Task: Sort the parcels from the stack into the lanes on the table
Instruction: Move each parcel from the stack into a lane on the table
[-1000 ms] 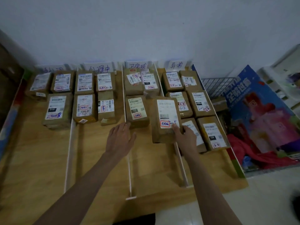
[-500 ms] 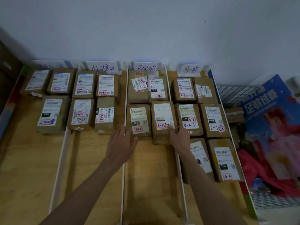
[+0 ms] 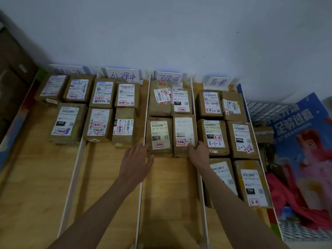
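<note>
The parcel (image 3: 184,134) marked with a red sticker and "-5" has come down flat into the third lane from the left, the one under the centre sign (image 3: 168,78); a second ago it was tilted up across the divider, so this sort looks all but finished and your next move is likely back to the stack, which is out of frame. Your right hand (image 3: 198,152) still rests on its lower right corner, fingers curled over the edge; your left hand (image 3: 137,159) hovers spread and relaxed at the lower left of the neighbouring parcel (image 3: 159,134), holding nothing.

That lane now holds four parcels, two at the back and two in front, the new one just beside its neighbour; the lane at centre right, under its own sign (image 3: 218,81), holds six in three rows; the second lane from the left holds four; the far-left lane shows three. White dividers (image 3: 143,123) separate the lanes on the wooden tabletop (image 3: 36,177); a blue poster (image 3: 301,133) leans at the right edge.
</note>
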`<state>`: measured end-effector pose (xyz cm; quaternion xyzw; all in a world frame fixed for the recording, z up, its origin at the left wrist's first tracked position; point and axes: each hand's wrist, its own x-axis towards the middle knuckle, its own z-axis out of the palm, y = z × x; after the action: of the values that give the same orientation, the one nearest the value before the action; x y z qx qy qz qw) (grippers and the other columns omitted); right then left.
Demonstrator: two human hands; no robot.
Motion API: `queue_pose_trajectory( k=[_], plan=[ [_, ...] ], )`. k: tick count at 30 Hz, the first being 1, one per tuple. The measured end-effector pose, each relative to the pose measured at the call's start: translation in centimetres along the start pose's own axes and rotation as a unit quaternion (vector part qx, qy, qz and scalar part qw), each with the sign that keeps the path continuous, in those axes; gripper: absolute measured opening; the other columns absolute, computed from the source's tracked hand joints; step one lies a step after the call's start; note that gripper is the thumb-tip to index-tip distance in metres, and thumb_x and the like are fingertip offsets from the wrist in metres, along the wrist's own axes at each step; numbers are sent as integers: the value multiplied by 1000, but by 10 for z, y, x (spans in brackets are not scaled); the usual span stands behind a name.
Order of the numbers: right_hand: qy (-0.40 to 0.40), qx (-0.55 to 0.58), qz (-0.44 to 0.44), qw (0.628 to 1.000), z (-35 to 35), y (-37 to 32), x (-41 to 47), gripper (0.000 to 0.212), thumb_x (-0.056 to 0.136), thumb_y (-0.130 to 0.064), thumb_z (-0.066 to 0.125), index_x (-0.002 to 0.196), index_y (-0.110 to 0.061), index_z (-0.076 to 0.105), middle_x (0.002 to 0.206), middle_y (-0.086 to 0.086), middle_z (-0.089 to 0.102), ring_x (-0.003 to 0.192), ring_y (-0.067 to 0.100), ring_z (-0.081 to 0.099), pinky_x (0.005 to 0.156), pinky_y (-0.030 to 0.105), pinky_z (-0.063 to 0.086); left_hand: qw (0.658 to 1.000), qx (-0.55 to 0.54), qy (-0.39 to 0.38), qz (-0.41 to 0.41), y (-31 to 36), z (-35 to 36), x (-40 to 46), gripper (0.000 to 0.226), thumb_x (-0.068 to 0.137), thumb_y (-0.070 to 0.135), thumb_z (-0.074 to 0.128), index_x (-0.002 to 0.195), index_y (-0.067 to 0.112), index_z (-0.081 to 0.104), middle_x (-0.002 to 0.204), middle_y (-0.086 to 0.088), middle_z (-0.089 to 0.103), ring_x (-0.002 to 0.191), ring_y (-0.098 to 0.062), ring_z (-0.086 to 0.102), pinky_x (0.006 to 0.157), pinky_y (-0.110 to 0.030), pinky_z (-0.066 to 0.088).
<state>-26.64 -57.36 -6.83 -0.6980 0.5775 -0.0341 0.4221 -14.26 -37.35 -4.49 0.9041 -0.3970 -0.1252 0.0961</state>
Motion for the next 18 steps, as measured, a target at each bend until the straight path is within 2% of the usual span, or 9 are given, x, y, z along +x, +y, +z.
queue_pose_trajectory(
  k=[3, 6, 12, 14, 18],
  plan=[
    [12, 5, -14, 1000, -7, -7, -11, 56, 96, -38, 57, 141, -7, 44, 137, 14, 54, 128, 32, 51, 102, 51, 48, 1000, 10, -8, 7, 1, -7, -2, 51, 100, 46, 41, 140, 15, 50, 139, -5, 53, 130, -23, 48, 111, -40, 35],
    [38, -16, -49, 998, -22, -19, -33, 59, 98, -32, 56, 148, -9, 35, 146, 13, 45, 135, 31, 42, 107, 48, 43, 1000, 18, -4, 15, 2, -20, -3, 49, 100, 45, 41, 140, 17, 47, 140, -3, 51, 130, -22, 46, 111, -39, 33],
    [101, -131, -184, 969, -43, -31, -91, 43, 100, -24, 48, 140, -11, 42, 138, 9, 46, 127, 27, 43, 104, 42, 39, 999, 37, 24, 27, -2, -48, -18, 47, 101, 44, 37, 138, 17, 48, 139, -4, 52, 127, -24, 48, 107, -39, 37],
    [109, -170, -220, 954, -41, -28, -109, 43, 98, -26, 47, 139, -14, 43, 140, 8, 46, 130, 27, 42, 108, 44, 37, 998, 53, 29, 34, -8, -54, -32, 47, 101, 45, 37, 138, 17, 47, 140, -4, 51, 128, -24, 48, 108, -40, 37],
    [95, -221, -245, 939, -28, -22, -152, 53, 101, -39, 42, 150, -20, 33, 157, 7, 32, 147, 27, 22, 119, 47, 19, 995, 73, 48, 37, -25, -60, -69, 48, 100, 45, 39, 140, 19, 47, 139, -3, 52, 129, -24, 47, 110, -40, 36]
  ],
)
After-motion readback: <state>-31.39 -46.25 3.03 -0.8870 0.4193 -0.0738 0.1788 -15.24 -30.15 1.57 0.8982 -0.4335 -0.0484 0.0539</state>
